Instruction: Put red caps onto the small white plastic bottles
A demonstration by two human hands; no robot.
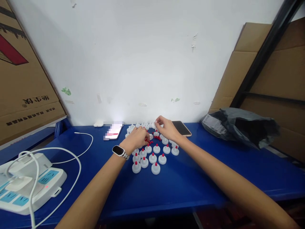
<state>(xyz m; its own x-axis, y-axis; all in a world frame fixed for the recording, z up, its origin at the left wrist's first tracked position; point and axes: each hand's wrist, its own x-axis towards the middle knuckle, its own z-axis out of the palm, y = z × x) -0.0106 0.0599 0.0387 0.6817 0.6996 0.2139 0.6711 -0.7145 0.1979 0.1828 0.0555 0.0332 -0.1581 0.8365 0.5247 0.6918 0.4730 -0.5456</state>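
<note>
Many round white nozzle caps [155, 169] stand upright on the blue table; the nearer ones have red tips [162, 155]. Toward the wall, several white caps [132, 126] show no red tip. My left hand [137, 138], with a watch [119, 151] on its wrist, reaches down with curled fingers at the small red tips [157, 137] piled in the middle; what its fingertips hold is hidden. My right hand [166, 127] is at the back of the group, its thumb and fingers pinched on a white nozzle cap, mostly covered by the fingers.
A lit phone [114, 132] lies behind my left hand, a dark-screened phone [181, 128] behind my right. A power strip [45, 187] with white cables [79, 165] sits at left. A grey plastic bag [238, 127] lies at right. Cardboard boxes [30, 79] flank the wall.
</note>
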